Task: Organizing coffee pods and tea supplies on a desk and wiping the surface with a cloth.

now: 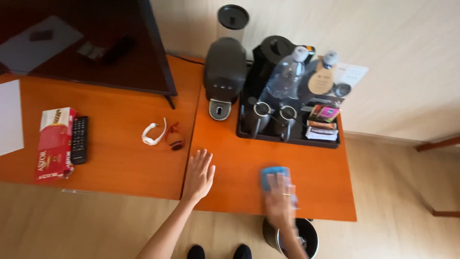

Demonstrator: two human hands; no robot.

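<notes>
Right hand presses flat on a blue cloth; left hand lies open, fingers spread, bracing on the orange table beside it, holding nothing

Blue cloth, small and folded flat, lying on the orange surface in the lower middle-right of the frame, near the front edge. Partly covered by the right hand, fingers pressed on top; blurred. Left hand spread flat just to its left, apart from it.
</notes>
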